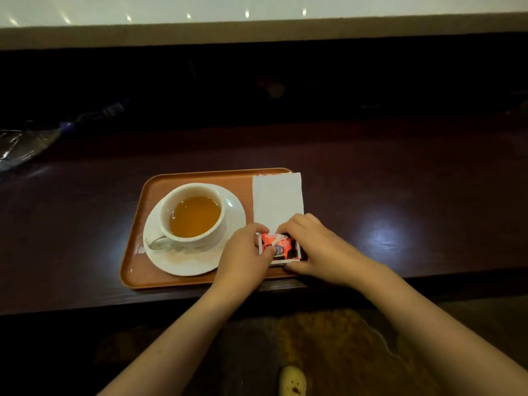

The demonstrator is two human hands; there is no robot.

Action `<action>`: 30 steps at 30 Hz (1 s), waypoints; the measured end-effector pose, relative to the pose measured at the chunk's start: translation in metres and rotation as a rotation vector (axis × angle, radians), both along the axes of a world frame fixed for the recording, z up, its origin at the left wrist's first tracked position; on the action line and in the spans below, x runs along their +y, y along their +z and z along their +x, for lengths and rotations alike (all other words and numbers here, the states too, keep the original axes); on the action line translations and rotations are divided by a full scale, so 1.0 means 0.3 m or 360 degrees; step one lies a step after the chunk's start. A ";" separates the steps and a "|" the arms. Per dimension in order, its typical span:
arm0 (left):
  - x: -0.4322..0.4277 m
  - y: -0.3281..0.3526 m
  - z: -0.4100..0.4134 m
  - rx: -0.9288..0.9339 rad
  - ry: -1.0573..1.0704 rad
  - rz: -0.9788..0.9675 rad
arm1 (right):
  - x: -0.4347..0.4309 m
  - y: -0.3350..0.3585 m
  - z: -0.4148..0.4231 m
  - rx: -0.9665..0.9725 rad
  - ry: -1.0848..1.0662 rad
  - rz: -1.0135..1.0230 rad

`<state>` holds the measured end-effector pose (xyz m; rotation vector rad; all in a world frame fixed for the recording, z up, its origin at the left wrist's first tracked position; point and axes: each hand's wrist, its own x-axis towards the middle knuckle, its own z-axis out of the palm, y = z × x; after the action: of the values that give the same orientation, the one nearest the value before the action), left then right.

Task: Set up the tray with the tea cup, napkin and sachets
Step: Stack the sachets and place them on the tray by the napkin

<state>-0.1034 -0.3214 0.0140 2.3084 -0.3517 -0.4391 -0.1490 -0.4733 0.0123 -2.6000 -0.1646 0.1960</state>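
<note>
Far-left clutter: crumpled clear wrapping [20, 147] lying on the dark counter [400, 201], well apart from the tray.
Counter, left stretch: bare dark wood between wrapping and tray; open room on that side.
Tray [134, 252]: orange-brown, rounded corners, set near the counter's near edge; near rim just inside that edge.
Saucer [183, 264]: white, on the left half of the tray, left rim close to the tray's left wall.
Tea cup [194, 215]: white, upright on the saucer, filled with amber tea; handle turned to the near left.
Spoon [157, 242]: metal, resting on the saucer beside the cup handle.
Left hand [243, 252]: over the tray's near-right part, thumb and fingers narrowed onto the left edge of the sachets.
Sachets [278, 247]: small red, white and black stack, lying at the near end of the napkin, in the tray's near-right corner; number in the stack cannot be told.
Napkin [277, 198]: white, folded long, along the tray's right side; far-right corner overhanging the tray rim.
Right hand [311, 244]: fingers curled close on the right and far edges of the sachets, thumb at the near side.
Counter, right stretch: bare, glossy, one light reflection; wide open room.
Floor below near edge: patterned, dim.
</note>
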 end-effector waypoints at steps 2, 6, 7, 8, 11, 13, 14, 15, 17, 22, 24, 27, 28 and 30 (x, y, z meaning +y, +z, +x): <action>0.004 -0.014 -0.005 -0.0014 -0.0035 0.0045 | 0.007 -0.014 -0.006 0.0023 -0.0011 -0.0011; 0.011 -0.028 -0.014 -0.0086 -0.0108 0.0140 | 0.007 -0.028 -0.007 0.0006 0.0000 -0.0073; 0.012 -0.029 -0.016 -0.0121 -0.0132 0.0166 | 0.006 -0.032 -0.007 -0.0002 -0.0002 -0.0077; 0.012 -0.028 -0.016 -0.0164 -0.0163 0.0204 | 0.006 -0.035 -0.007 -0.0014 -0.0008 -0.0070; 0.018 -0.020 -0.017 -0.0281 -0.0235 0.0310 | 0.003 -0.038 -0.014 -0.0067 -0.0044 -0.0011; 0.027 -0.006 -0.014 -0.0352 -0.0236 0.0330 | -0.013 -0.023 -0.018 -0.0120 -0.0100 0.0065; 0.031 0.005 -0.009 -0.0384 -0.0224 0.0325 | -0.028 -0.012 -0.017 -0.0151 -0.0142 0.0105; 0.035 0.017 -0.001 -0.0413 -0.0204 0.0310 | -0.045 -0.003 -0.012 -0.0174 -0.0197 0.0132; 0.033 0.040 0.022 -0.0489 -0.0154 0.0278 | -0.077 0.012 0.006 -0.0196 -0.0338 0.0112; -0.041 0.057 0.082 -0.0552 -0.0185 0.0285 | -0.084 0.009 0.089 -0.0189 -0.0530 -0.0240; -0.072 0.035 0.101 -0.0547 -0.0285 0.0393 | -0.072 -0.011 0.111 -0.0233 -0.0468 -0.0387; -0.099 0.001 0.119 -0.0606 -0.0395 0.0612 | -0.052 -0.047 0.140 -0.0226 -0.0335 -0.0576; -0.105 -0.007 0.122 -0.0626 -0.0403 0.0669 | -0.047 -0.058 0.148 -0.0215 -0.0300 -0.0611; -0.107 -0.017 0.128 -0.0671 -0.0377 0.0707 | -0.040 -0.072 0.162 -0.0218 -0.0258 -0.0629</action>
<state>-0.0651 -0.3537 0.0091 2.8061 -0.8080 -0.1445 -0.1004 -0.4852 -0.0092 -3.0046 0.0430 -0.0112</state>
